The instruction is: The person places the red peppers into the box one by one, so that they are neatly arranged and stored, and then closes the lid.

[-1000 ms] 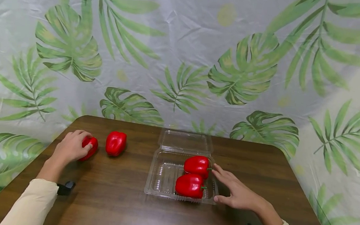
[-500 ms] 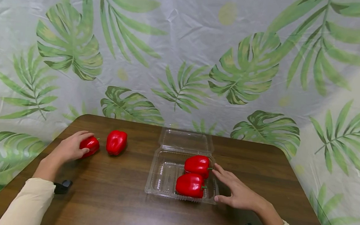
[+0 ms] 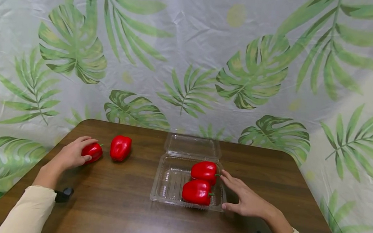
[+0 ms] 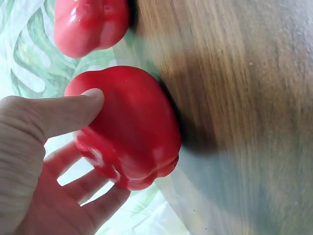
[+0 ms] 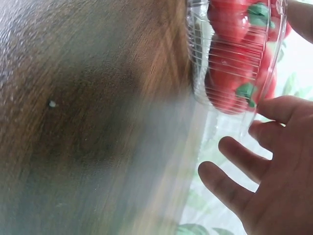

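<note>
At the table's left side, my left hand (image 3: 71,154) holds a red bell pepper (image 4: 129,125); the thumb lies on one side and the fingers reach around the other. Its green stem points to the right in the head view. Just beyond it lies a second red bell pepper (image 3: 120,148). My right hand (image 3: 249,197) rests against the right rim of a clear plastic clamshell box (image 3: 158,177), thumb and fingers spread and fairly straight. Inside the box, two red bell peppers sit on the right half, the far one (image 3: 204,172) and the near one (image 3: 196,192), stems toward my right hand.
The box's clear lid (image 3: 192,145) is folded back toward the rear table edge. Everything stands on a brown wooden table (image 3: 127,213) with rounded far corners. A leaf-patterned cloth (image 3: 191,41) hangs behind it.
My left hand has shifted slightly left, and the bell pepper in it has turned so its stem points right. My right hand and the box have stayed in place.
</note>
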A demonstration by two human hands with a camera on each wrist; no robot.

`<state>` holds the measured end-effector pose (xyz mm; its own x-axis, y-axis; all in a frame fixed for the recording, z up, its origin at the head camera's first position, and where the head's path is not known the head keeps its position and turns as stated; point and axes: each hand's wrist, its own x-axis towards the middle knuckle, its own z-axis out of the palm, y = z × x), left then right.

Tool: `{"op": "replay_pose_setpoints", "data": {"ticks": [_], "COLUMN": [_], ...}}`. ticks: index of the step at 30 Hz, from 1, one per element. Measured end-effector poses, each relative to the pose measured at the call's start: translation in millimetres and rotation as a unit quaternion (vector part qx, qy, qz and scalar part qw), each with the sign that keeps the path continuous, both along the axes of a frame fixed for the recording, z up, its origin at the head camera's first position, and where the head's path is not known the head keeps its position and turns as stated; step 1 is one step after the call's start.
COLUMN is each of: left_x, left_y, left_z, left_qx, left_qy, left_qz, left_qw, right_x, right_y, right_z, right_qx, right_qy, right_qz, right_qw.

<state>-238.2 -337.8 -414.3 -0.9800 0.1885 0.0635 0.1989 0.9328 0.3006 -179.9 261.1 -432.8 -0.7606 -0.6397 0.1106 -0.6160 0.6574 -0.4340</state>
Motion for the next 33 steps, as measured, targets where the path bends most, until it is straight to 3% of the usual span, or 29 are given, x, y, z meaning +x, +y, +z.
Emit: {"op": "replay_pose_setpoints", "data": {"ticks": [22, 33], "left_x": [8.9, 8.6], "left_y": [-7.4, -10.1], "left_z": [-7.7, -11.1], "left_qx": [0.021, 0.029], "left_qy": [0.043, 0.058], "left_qz": [0.004, 0.010], "left_qw": [0.9988, 0.9978], "right_x": [-4.7, -2.6], "right_y": [-2.3, -0.1], "right_z": [-1.6, -0.4], "right_qx": [-0.001, -0.001], "right_qy": [-0.022, -0.039], "right_qz": [0.004, 0.003], "right_qw": [0.9997, 0.9992]}}
